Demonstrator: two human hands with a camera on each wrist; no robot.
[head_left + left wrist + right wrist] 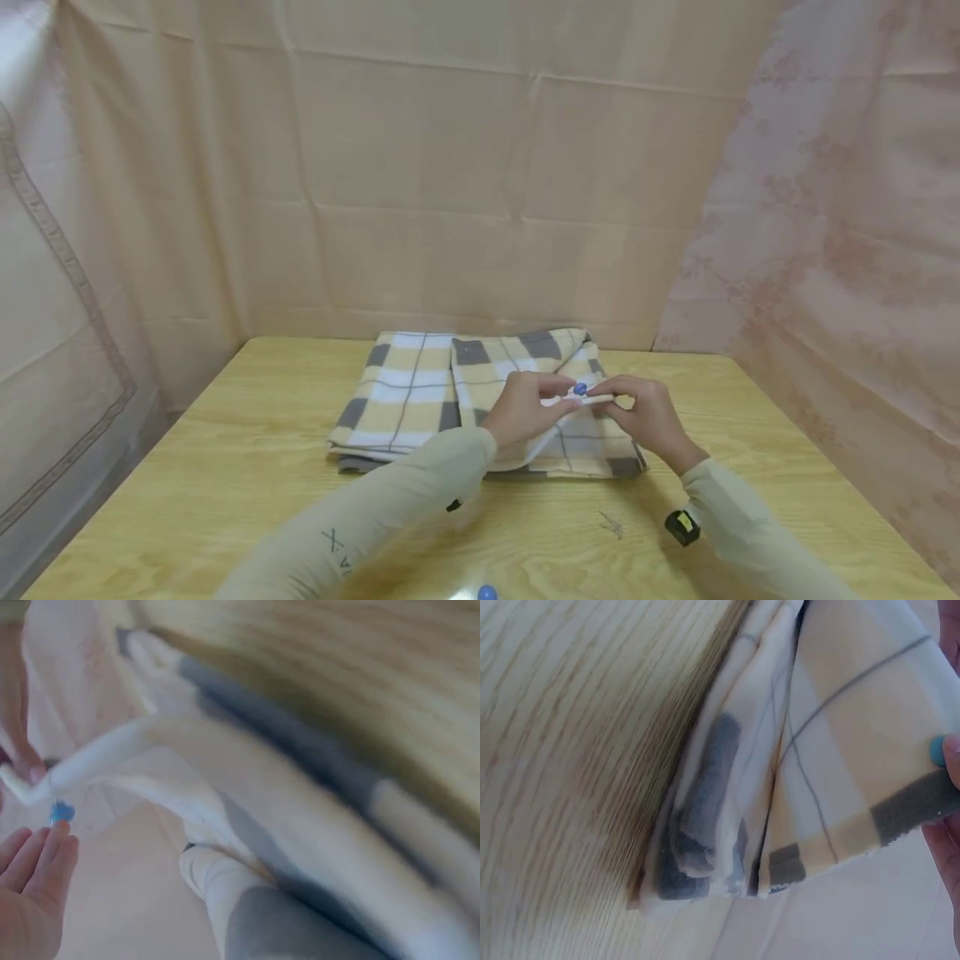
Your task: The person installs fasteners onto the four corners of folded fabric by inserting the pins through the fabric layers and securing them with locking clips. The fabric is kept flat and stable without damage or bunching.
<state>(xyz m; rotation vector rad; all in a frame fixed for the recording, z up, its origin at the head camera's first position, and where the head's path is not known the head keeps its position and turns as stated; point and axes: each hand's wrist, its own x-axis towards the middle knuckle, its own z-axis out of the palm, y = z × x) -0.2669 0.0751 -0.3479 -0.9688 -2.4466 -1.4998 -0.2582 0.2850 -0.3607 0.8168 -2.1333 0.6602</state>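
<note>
A folded plaid blanket in cream, white and grey lies on the table, its near right part lifted. My right hand pinches the lifted edge, index finger above and thumb below. My left hand meets it from the other side, its fingertips at a small blue-headed pin. In the left wrist view the pin's blue head touches the left fingertips, with a thin metal part towards the blanket edge. In the right wrist view the blue head shows beside a fingertip over the plaid cloth.
Thin metal pins lie on the wooden table in front of the blanket. A blue ball-shaped piece is at the bottom edge of the head view. Beige curtains hang behind the table, with patterned cloth at the right.
</note>
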